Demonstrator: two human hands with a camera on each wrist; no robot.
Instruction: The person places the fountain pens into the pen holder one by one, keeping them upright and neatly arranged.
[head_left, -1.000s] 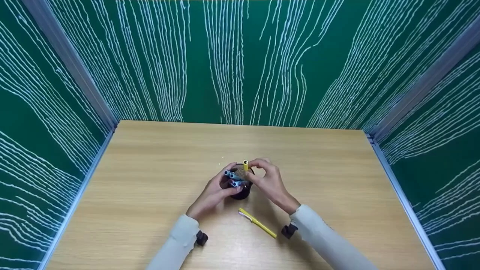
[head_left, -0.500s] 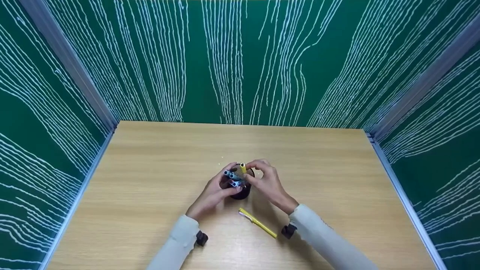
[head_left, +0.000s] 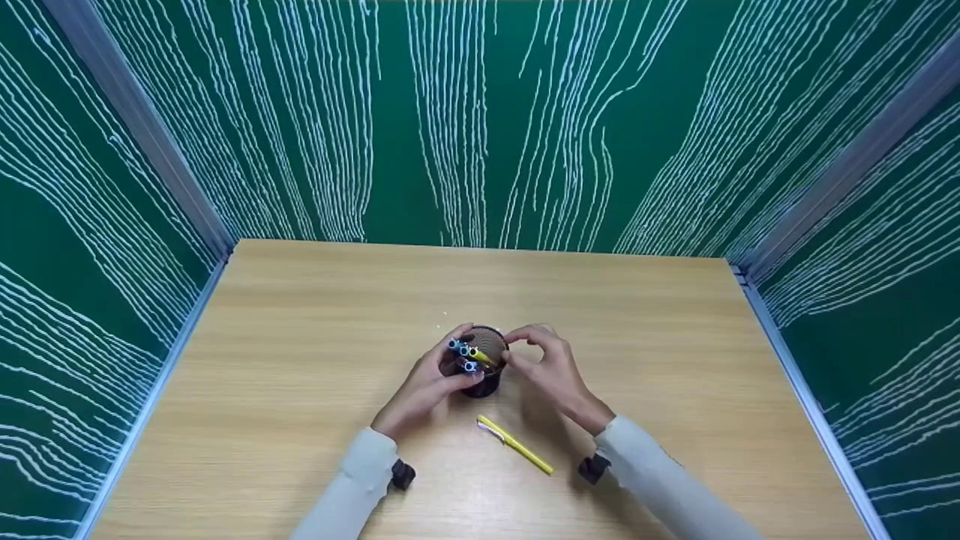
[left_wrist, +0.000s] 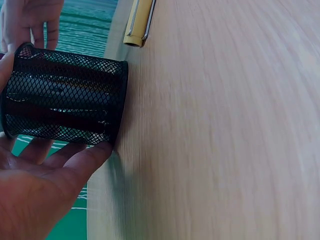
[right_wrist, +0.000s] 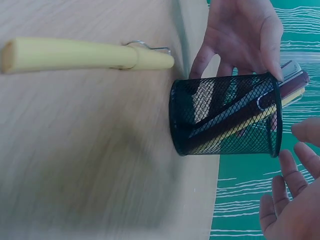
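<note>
A black mesh pen cup (head_left: 482,388) stands upright on the table, and my left hand (head_left: 421,388) grips it round its left side. Several pens (head_left: 470,366) lean inside toward the left rim. One of them is a yellow pen (head_left: 480,355). In the right wrist view a dark red pen (right_wrist: 295,85) also sticks out over the rim. My right hand (head_left: 553,369) is beside the cup's right rim, fingers loosely bent, holding nothing. In front of the cup another yellow pen (head_left: 516,445) with a metal clip lies on the wood.
The wooden table (head_left: 315,315) ends at a green wall (head_left: 390,150) with wavy white lines. Similar green panels and grey posts (head_left: 150,112) stand at both sides. Tiny pale specks lie behind the cup.
The right hand has let go of the yellow pen, which now leans left in the cup among the other pens. That hand has drawn slightly right. The left hand keeps its grip.
</note>
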